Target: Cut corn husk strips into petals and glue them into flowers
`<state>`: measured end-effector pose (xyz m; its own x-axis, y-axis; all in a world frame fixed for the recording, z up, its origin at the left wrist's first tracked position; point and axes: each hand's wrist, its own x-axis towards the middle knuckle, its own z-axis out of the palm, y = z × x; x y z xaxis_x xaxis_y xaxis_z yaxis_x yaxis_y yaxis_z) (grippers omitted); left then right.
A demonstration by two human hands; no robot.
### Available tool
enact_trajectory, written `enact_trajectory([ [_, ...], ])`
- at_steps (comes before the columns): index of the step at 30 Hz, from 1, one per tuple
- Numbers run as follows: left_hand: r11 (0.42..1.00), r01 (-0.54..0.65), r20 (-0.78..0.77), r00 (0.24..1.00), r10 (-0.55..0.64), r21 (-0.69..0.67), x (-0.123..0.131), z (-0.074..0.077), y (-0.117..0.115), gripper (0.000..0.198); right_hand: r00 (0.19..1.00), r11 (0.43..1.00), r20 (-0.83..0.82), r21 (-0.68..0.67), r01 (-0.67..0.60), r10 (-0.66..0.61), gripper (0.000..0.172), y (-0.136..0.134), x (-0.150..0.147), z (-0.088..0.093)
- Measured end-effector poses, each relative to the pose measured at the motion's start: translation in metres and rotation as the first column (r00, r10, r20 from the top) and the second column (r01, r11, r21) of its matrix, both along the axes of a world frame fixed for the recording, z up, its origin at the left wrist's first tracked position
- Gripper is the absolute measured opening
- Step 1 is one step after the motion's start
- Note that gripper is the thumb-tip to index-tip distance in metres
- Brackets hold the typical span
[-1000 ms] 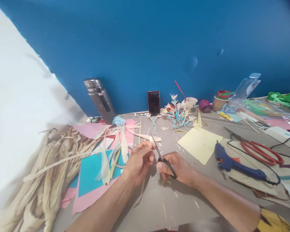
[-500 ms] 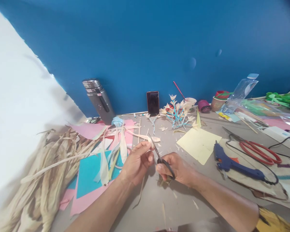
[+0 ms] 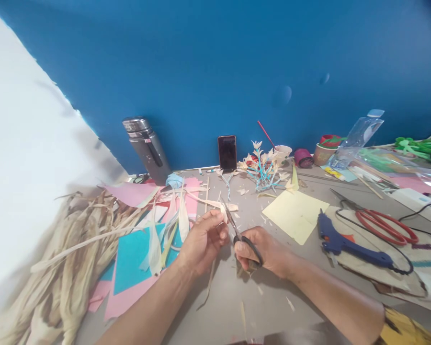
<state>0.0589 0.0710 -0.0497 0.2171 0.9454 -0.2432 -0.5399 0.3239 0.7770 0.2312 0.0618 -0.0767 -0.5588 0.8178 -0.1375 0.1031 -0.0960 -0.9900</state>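
Over the surface (image 3: 269,311), we have a husk heap (image 3: 75,263) well left of the scissors (image 3: 238,236). Our right hand (image 3: 266,249) wraps its grip around the scissors; our left hand (image 3: 205,239) pinches a small pale piece (image 3: 223,212) beside the scissors' blades (image 3: 232,220).

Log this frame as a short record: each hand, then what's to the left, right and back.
Left hand: pinching a pale piece
Right hand: holding scissors, blades close by that piece
Left side: dried husks, blue paper
Right side: yellow paper, blue glue gun
Back: grey flask, phone, blue-stemmed pale flowers
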Motion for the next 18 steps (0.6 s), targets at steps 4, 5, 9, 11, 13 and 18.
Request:
enact_trajectory([
  [4,0.999,0.038,-0.073,0.997,-0.036,0.024,0.0004,-0.0030,0.0002,0.022,0.996,0.994,-0.077,0.090,0.059,-0.053,0.064,0.0032,0.0047,0.0022],
  [5,0.998,0.048,-0.094,0.995,-0.045,0.035,0.0005,-0.0035,0.0000,0.022,0.994,0.992,-0.090,0.102,0.072,-0.063,0.063,0.0037,0.0058,0.0027],
  [9,0.996,0.044,-0.153,0.988,-0.032,0.075,0.0009,-0.0040,-0.0005,0.021,0.998,0.996,-0.055,0.090,0.016,-0.011,0.065,0.0036,0.0079,0.0062],
  [11,0.996,0.027,-0.163,0.987,-0.013,0.084,0.0011,-0.0037,-0.0004,0.020,1.000,0.996,-0.015,0.084,-0.013,0.014,0.065,0.0031,0.0077,0.0079],
  [13,0.996,0.014,-0.162,0.987,0.000,0.090,0.0013,-0.0031,-0.0001,0.020,0.999,0.995,0.037,0.094,-0.032,0.028,0.064,0.0029,0.0073,0.0088],
  [18,0.996,0.011,-0.155,0.988,0.003,0.086,0.0013,-0.0013,-0.0004,0.019,0.994,0.995,0.096,0.080,-0.053,0.045,0.061,0.0026,0.0068,0.0086],
])
